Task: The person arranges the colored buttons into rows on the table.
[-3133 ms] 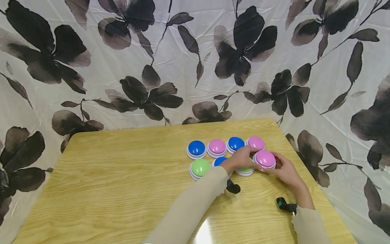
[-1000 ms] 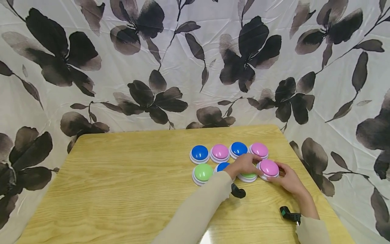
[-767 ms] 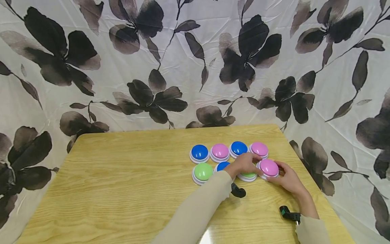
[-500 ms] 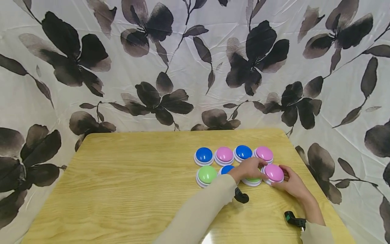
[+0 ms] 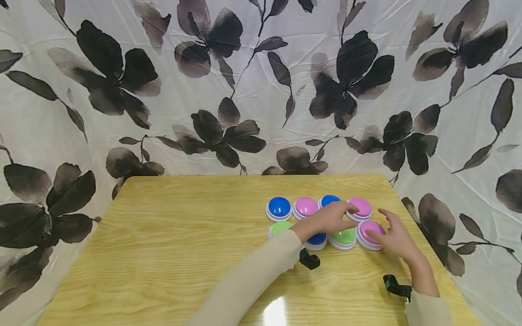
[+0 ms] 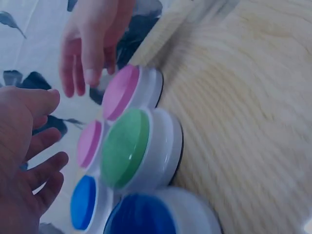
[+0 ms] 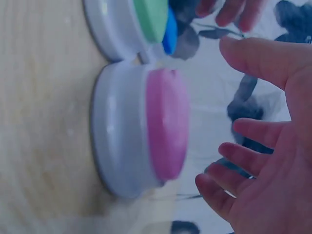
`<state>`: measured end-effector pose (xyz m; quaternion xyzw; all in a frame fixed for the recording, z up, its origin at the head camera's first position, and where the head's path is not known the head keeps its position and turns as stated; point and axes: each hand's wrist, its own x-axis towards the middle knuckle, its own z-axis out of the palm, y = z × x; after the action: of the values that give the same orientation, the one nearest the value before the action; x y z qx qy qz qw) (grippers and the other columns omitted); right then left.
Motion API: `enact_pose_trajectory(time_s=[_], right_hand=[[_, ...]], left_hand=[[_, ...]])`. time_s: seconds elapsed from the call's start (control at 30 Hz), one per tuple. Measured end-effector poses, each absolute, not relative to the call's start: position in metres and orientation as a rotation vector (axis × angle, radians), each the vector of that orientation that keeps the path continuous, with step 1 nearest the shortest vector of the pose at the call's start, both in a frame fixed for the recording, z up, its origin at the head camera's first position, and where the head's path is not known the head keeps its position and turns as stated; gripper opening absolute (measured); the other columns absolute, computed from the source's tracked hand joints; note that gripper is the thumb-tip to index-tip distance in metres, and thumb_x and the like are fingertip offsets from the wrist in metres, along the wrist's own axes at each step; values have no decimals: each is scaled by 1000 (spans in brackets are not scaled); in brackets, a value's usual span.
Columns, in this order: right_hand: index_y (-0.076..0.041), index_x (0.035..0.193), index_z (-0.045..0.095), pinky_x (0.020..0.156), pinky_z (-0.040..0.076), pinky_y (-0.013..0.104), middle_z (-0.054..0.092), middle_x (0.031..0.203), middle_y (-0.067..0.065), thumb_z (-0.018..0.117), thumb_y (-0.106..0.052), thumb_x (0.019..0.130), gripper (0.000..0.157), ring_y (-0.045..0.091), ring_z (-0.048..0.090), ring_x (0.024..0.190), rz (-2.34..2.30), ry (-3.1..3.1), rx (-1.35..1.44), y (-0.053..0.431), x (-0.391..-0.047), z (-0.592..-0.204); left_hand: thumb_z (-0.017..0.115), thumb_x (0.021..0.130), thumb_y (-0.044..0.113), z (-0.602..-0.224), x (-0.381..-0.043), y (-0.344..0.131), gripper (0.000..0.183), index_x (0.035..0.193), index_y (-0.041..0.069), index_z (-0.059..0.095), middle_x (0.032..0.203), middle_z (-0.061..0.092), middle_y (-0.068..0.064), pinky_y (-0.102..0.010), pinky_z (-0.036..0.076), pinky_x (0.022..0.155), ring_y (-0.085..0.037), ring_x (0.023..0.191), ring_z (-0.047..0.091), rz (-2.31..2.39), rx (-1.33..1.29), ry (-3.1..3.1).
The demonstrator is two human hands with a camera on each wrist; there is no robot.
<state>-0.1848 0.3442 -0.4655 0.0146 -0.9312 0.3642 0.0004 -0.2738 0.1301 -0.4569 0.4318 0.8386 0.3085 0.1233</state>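
Two rows of push buttons with white bases and domed tops stand on the wooden table. At the right end of the near row is a pink button [image 5: 370,233]; my right hand [image 5: 397,235] hovers above its right side, fingers spread and apart from it in the right wrist view. My left hand [image 5: 332,217] hangs over the rows with fingers loose, holding nothing, above the green button [image 5: 344,237] and partly hiding the far blue button [image 5: 328,200]. Behind them sits another pink button [image 5: 360,207]. The near blue button [image 5: 316,240] lies partly under my left wrist.
Further left in the rows are a blue button [image 5: 279,207], a pink button [image 5: 306,207] and a green button [image 5: 279,227], half covered by my sleeve. The wooden table [image 5: 163,244] meets a floral cloth [image 5: 253,90] at its back edge.
Both hands held the near-row pink button and lowered it to the table at the row's right end. Now they have let go and lifted off, the left moving back leftward. The head view has shifted.
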Motion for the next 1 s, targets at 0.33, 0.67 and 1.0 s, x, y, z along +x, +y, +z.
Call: enact_pose_trajectory(time_s=[0.33, 0.67, 1.0], right_hand=[[10, 140, 37, 90, 41, 66, 39, 137, 34, 68, -22, 92, 65, 53, 37, 122, 953, -2823, 270, 325, -206, -414], [6, 145, 34, 90, 39, 67, 35, 141, 34, 70, -29, 90, 74, 54, 39, 121, 793, -2860, 346, 331, -221, -391], [7, 148, 25, 95, 28, 72, 32, 142, 37, 70, -30, 90, 82, 58, 29, 128, 671, -2917, 312, 351, -217, -387]], left_hand=[[61, 97, 33, -444, -283, 47, 43, 135, 15, 57, 132, 57, 3, -26, 41, 100, -12, 123, 51, 857, 1179, 2563], [63, 96, 27, -467, -288, -43, 41, 132, 10, 59, 130, 57, -4, -34, 43, 100, -22, 121, 52, 919, 1016, 2661], [63, 96, 19, -479, -277, -154, 38, 132, 8, 58, 132, 56, -6, -43, 44, 98, -27, 120, 53, 926, 802, 2784]])
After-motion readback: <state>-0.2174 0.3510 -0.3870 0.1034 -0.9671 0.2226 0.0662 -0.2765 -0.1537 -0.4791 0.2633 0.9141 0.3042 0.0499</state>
